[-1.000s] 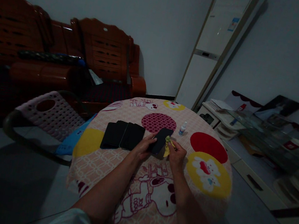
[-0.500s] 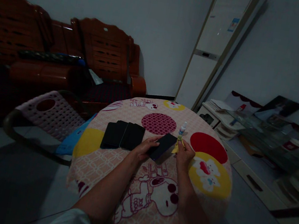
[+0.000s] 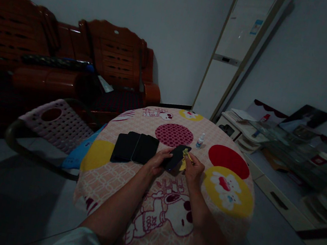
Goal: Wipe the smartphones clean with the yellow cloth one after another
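My left hand (image 3: pixel 159 161) grips the left edge of a dark, flat, phone-like device (image 3: pixel 175 157), tilted above the table. With bent fingers my right hand (image 3: pixel 194 169) pinches a crumpled yellow cloth (image 3: pixel 184 159), which lies against the device's right part and hides some of it. A small white bottle (image 3: pixel 200 140) with a blue label stands upright just beyond my right hand. Left of my hands, several dark flat devices lie side by side and partly overlapping, among them a black tablet-like one (image 3: pixel 146 149) and another dark one (image 3: pixel 122 148).
A patterned cloth covers the round table (image 3: pixel 104 179). At its left stands a woven chair (image 3: pixel 58 122) with a blue bag (image 3: pixel 82 151). Wooden armchairs (image 3: pixel 112 52) line the back wall; a low cabinet (image 3: pixel 271 189) runs along the right.
My right hand has moved left, bringing the yellow cloth from the device's right edge onto its surface. The left hand keeps its hold; the device looks slightly shifted.
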`<move>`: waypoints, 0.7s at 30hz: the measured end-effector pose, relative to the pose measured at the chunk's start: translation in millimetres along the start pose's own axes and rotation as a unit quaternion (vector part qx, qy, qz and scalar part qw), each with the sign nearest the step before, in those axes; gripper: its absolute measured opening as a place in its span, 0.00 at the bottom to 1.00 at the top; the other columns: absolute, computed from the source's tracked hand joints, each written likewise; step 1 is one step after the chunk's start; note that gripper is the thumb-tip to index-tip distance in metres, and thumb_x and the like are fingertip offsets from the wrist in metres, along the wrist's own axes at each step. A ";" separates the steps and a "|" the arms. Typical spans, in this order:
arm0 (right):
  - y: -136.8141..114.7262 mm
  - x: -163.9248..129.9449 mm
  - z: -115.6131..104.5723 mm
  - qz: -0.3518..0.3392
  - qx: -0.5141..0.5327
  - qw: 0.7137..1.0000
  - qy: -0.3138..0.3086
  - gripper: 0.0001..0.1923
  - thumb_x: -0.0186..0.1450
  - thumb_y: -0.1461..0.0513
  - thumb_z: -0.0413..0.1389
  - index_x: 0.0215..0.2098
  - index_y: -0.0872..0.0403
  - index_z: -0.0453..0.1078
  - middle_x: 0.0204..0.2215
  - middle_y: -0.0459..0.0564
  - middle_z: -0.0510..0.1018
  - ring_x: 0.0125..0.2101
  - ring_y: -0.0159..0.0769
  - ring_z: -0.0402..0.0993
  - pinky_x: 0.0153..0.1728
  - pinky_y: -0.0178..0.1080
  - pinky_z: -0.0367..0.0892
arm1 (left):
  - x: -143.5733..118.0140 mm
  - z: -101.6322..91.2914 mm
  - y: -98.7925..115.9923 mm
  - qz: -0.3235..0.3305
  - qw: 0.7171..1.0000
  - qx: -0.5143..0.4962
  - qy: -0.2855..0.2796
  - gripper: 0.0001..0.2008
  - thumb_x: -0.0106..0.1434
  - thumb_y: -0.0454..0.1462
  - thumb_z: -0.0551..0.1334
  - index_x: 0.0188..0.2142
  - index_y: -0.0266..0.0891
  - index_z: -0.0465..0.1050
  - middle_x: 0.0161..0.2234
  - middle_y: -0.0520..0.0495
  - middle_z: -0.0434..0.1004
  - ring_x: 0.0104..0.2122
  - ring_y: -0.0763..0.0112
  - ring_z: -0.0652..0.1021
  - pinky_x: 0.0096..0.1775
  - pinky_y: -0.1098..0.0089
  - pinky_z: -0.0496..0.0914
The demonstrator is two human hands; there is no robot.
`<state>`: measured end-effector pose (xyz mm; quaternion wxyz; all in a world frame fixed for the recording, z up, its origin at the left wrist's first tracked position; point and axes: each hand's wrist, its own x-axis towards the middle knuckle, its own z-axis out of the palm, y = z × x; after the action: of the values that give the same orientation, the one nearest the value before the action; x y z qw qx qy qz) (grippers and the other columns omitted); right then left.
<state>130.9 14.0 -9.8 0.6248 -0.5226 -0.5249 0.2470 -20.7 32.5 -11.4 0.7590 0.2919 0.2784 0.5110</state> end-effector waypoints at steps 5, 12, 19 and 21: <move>-4.6 -10.8 10.1 0.008 0.032 0.998 -0.052 0.15 0.57 0.57 0.58 0.38 0.57 0.78 0.32 0.51 0.82 0.30 0.39 0.77 0.30 0.36 0.71 | 0.2 -0.1 3.0 0.013 1.000 -0.028 -0.004 0.18 0.51 0.27 0.63 0.44 0.32 0.75 0.38 0.42 0.79 0.34 0.68 0.79 0.39 0.71 0.71; -12.7 -24.6 19.1 -0.027 0.064 0.989 -0.131 0.12 0.58 0.57 0.59 0.38 0.54 0.78 0.34 0.49 0.82 0.33 0.39 0.78 0.34 0.37 0.73 | 1.7 -2.2 6.0 0.013 0.997 -0.057 0.055 0.17 0.51 0.27 0.61 0.41 0.35 0.76 0.31 0.48 0.79 0.26 0.73 0.76 0.28 0.76 0.70; -13.5 -28.1 21.0 -0.055 0.077 0.983 -0.159 0.11 0.59 0.59 0.59 0.38 0.52 0.78 0.34 0.49 0.82 0.33 0.39 0.78 0.34 0.37 0.73 | 5.9 -3.6 5.4 0.028 0.993 -0.070 0.091 0.15 0.51 0.26 0.61 0.39 0.33 0.75 0.27 0.50 0.77 0.22 0.76 0.74 0.27 0.77 0.68; -13.3 -27.2 20.7 -0.059 0.071 0.983 -0.158 0.11 0.59 0.59 0.59 0.38 0.53 0.78 0.34 0.49 0.82 0.33 0.39 0.78 0.34 0.36 0.72 | 5.6 -3.3 5.5 0.032 0.993 -0.071 0.089 0.14 0.51 0.26 0.61 0.39 0.33 0.75 0.27 0.50 0.77 0.22 0.77 0.74 0.27 0.77 0.68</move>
<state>99.9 -5.6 -10.5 0.5828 -0.3992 -0.6285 0.3257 -24.7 40.0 -10.3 0.7330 0.2000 0.2983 0.5777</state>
